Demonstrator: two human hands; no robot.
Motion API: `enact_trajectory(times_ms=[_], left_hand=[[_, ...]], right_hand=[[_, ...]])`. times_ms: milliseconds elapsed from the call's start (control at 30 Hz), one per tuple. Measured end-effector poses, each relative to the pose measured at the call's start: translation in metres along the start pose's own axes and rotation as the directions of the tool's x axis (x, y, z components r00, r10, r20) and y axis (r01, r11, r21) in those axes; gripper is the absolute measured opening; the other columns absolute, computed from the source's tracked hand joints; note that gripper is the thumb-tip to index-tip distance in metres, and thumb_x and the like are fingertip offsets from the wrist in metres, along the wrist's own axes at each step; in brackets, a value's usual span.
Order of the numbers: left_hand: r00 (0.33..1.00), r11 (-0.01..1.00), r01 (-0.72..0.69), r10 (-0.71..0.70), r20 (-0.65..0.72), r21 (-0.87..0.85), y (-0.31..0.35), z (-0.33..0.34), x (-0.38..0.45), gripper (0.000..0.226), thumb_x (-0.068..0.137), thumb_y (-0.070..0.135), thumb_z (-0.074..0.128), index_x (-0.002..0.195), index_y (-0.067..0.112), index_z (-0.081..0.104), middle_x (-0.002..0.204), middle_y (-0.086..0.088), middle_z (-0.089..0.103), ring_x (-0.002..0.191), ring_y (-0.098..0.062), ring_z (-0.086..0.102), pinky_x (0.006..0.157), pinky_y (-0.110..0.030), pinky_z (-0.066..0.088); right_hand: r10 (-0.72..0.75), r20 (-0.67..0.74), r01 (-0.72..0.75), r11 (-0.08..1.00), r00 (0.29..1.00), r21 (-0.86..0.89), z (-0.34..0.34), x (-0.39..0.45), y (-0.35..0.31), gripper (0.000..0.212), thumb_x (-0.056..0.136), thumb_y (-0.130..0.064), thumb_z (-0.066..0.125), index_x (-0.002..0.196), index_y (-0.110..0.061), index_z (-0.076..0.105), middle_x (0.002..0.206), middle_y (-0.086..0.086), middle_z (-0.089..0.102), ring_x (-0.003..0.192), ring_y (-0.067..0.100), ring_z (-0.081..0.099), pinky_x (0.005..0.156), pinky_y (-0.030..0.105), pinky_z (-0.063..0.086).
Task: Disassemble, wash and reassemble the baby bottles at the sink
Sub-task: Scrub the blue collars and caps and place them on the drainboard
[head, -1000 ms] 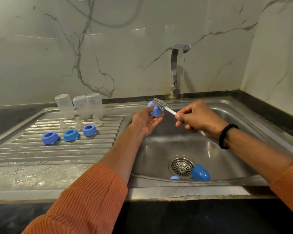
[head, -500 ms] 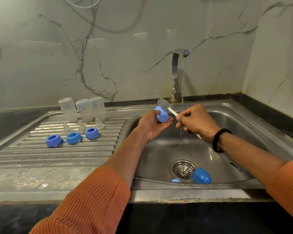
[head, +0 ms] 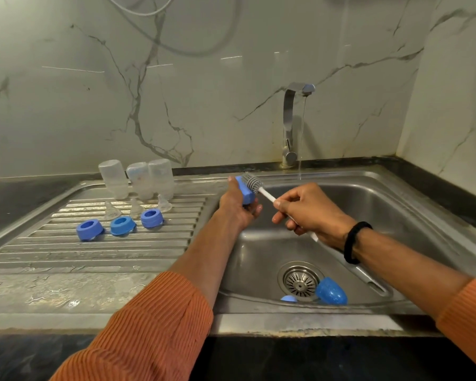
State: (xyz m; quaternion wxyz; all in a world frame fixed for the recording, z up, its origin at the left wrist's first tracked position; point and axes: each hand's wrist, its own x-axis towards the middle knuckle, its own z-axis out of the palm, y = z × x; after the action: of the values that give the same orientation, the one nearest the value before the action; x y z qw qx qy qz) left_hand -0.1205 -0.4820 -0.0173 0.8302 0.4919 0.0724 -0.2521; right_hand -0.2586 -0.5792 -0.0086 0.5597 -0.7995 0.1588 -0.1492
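While water runs thinly from the tap (head: 297, 125), my left hand (head: 238, 207) curls round a blue bottle cap (head: 244, 190) above the sink's (head: 412, 204) left edge. My right hand (head: 308, 213) grips the white-handled brush (head: 254, 184), its bristles touching that cap. Two more blue caps (head: 331, 291) lie beside the drain. Three clear bottles (head: 136, 178), three teats (head: 134, 208) and three blue rings (head: 120, 225) stand on the drainboard (head: 52, 251).

Second blue cap (head: 288, 298) in basin, mostly hidden behind sink rim (head: 259, 303)
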Motion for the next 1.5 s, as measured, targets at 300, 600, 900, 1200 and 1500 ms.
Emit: enact_trajectory(times_ms=[300, 600, 900, 1200, 1500], left_hand=[[0.983, 0.97, -0.123, 0.09, 0.163, 0.21, -0.008, -0.001, 0.003, 0.034, 0.082, 0.032, 0.086, 0.094, 0.005, 0.069, 0.062, -0.003, 0.067, 0.059, -0.013, 0.06, 0.061, -0.025, 0.057], [0.98, 0.987, -0.134, 0.118, 0.16, 0.091, -0.012, 0.001, 0.003, 0.044, 0.086, 0.012, 0.076, 0.124, -0.002, 0.06, 0.112, -0.024, 0.068, 0.086, -0.03, 0.074, 0.076, -0.035, 0.064], [0.993, 0.993, -0.061, 0.071, 0.092, -0.106, -0.004, -0.009, 0.005, 0.045, 0.087, 0.011, 0.074, 0.126, -0.004, 0.058, 0.109, -0.024, 0.065, 0.082, -0.03, 0.072, 0.074, -0.033, 0.064], [0.985, 0.999, -0.045, 0.048, 0.168, -0.023, -0.006, -0.004, 0.001, 0.032, 0.081, 0.007, 0.079, 0.108, -0.002, 0.063, 0.075, -0.019, 0.076, 0.073, -0.032, 0.078, 0.071, -0.036, 0.066], [0.989, 0.973, -0.11, 0.087, 0.121, 0.202, -0.009, 0.0, 0.001, 0.044, 0.074, 0.035, 0.09, 0.109, 0.016, 0.072, 0.093, 0.001, 0.066, 0.072, -0.013, 0.055, 0.057, -0.026, 0.043]], right_hand=[[0.084, -0.146, -0.073, 0.994, 0.986, 0.079, -0.024, 0.016, 0.005, 0.012, 0.101, -0.009, 0.062, 0.098, -0.002, 0.072, 0.073, 0.012, 0.077, 0.042, 0.009, 0.053, 0.04, 0.022, 0.039], [0.17, -0.166, -0.129, 0.963, 0.971, 0.235, -0.024, 0.014, -0.005, 0.012, 0.1, -0.002, 0.06, 0.097, 0.008, 0.066, 0.069, 0.017, 0.071, 0.037, 0.009, 0.047, 0.033, 0.017, 0.03], [0.234, -0.058, -0.21, 0.938, 0.97, 0.276, -0.026, 0.01, -0.005, 0.015, 0.099, -0.001, 0.061, 0.105, 0.012, 0.065, 0.079, 0.021, 0.073, 0.04, 0.008, 0.046, 0.034, 0.017, 0.031], [0.205, -0.137, -0.188, 0.974, 0.969, 0.127, -0.033, 0.014, 0.002, 0.016, 0.099, -0.003, 0.062, 0.106, 0.01, 0.067, 0.075, 0.019, 0.072, 0.04, 0.01, 0.048, 0.035, 0.017, 0.032], [0.246, -0.063, -0.245, 0.969, 0.967, 0.032, -0.031, 0.013, 0.006, 0.013, 0.098, -0.003, 0.062, 0.101, 0.008, 0.069, 0.075, 0.019, 0.074, 0.042, 0.012, 0.049, 0.036, 0.018, 0.032]])
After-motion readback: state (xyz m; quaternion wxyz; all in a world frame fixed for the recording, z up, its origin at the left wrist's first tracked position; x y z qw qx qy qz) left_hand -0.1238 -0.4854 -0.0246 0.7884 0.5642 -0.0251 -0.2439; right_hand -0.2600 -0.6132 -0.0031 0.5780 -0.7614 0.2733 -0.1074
